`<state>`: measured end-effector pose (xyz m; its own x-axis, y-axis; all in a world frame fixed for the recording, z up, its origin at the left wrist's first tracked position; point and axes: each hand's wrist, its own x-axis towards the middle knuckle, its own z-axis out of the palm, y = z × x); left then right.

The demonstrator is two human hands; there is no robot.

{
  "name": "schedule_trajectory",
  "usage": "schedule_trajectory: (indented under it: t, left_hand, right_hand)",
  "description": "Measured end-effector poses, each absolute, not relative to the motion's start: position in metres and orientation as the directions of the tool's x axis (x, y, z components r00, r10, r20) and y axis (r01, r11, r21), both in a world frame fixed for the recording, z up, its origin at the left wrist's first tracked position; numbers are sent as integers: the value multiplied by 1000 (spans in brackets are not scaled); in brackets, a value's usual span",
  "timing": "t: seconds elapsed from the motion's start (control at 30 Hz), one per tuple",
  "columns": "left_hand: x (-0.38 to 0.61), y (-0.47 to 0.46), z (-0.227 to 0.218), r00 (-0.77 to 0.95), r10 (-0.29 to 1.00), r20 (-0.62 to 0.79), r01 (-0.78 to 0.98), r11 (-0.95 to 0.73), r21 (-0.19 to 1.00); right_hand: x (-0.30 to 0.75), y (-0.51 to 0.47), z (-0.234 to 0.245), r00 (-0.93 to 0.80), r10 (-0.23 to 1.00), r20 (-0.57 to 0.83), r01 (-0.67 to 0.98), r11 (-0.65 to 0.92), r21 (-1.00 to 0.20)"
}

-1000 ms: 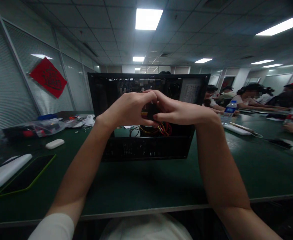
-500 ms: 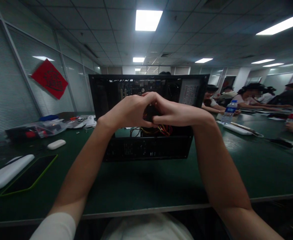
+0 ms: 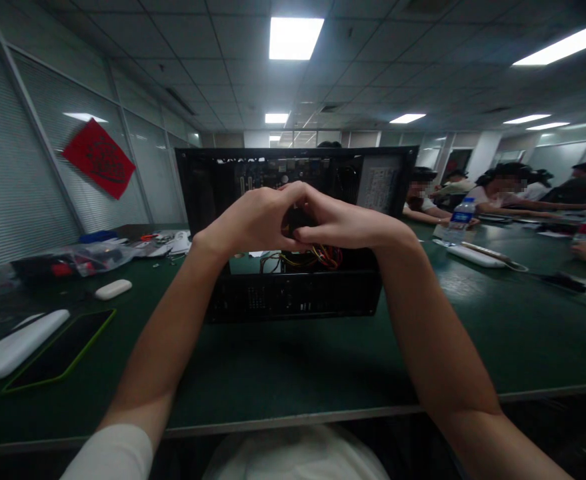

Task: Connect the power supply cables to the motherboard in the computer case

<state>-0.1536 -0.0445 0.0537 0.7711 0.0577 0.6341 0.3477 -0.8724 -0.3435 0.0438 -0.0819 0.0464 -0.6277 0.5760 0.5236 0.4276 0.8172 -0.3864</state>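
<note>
While the left hand (image 3: 257, 217) stays curved with its thumb apart from its fingers, the right hand (image 3: 345, 223), likewise curved, has shifted slightly toward it, fingertips meeting; beyond both, the uncovered computer case (image 3: 293, 293) stands unmoved.

A plain cream sleeve (image 3: 113, 453) ends above the bare left forearm (image 3: 160, 347) and hand (image 3: 257, 219)

Dim overall; ceiling light panel (image 3: 296, 39) blown white; glare on green tabletop (image 3: 467, 288); edges stretched, soft.
</note>
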Motion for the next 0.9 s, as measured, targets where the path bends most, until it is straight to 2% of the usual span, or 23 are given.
schedule_trajectory:
  t: [0.27, 0.67, 0.9]
  left_hand:
    - [-155, -44, 56, 702, 28, 712, 401, -841, -363]
    - [-155, -43, 56, 711, -9, 703, 279, -915, -293]
    - [-155, -42, 56, 742, -17, 670, 252, -919, -302]
  right_hand:
    - [48, -79, 51, -602, 523, 603, 305, 849, -432]
    - [54, -90, 56, -622, 521, 584, 281, 845, -455]
    - [60, -100, 59, -633, 611, 475, 413, 786, -460]
